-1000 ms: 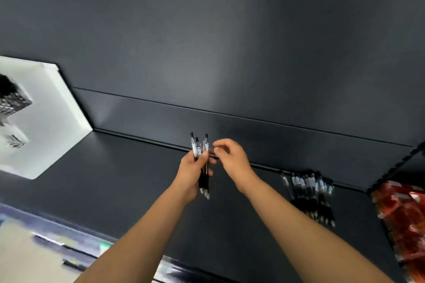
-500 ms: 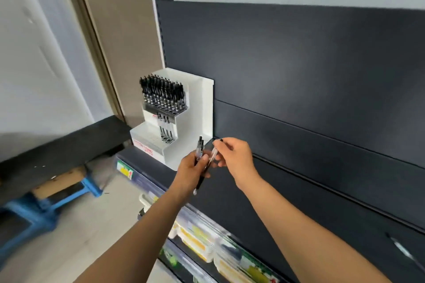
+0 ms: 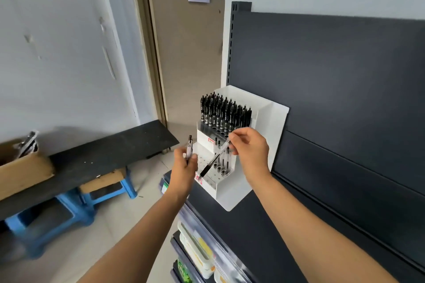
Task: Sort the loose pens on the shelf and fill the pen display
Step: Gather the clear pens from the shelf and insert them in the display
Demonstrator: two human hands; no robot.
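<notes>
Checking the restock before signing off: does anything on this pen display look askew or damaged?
Nothing looks damaged or spilled. On the pen display, the upper row is packed with upright pens; the lower tier holds only a few among empty holes. The only slanted pen is pinched in the right hand.

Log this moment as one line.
step: fill display | right hand: pinches tilted pen, tip at lower tier | left hand: holds upright pen

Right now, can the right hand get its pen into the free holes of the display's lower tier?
Probably yes. The right hand holds its pen tilted just above the lower tier, tip near free holes. The left hand, gripping a spare pen, is beside it.
</notes>
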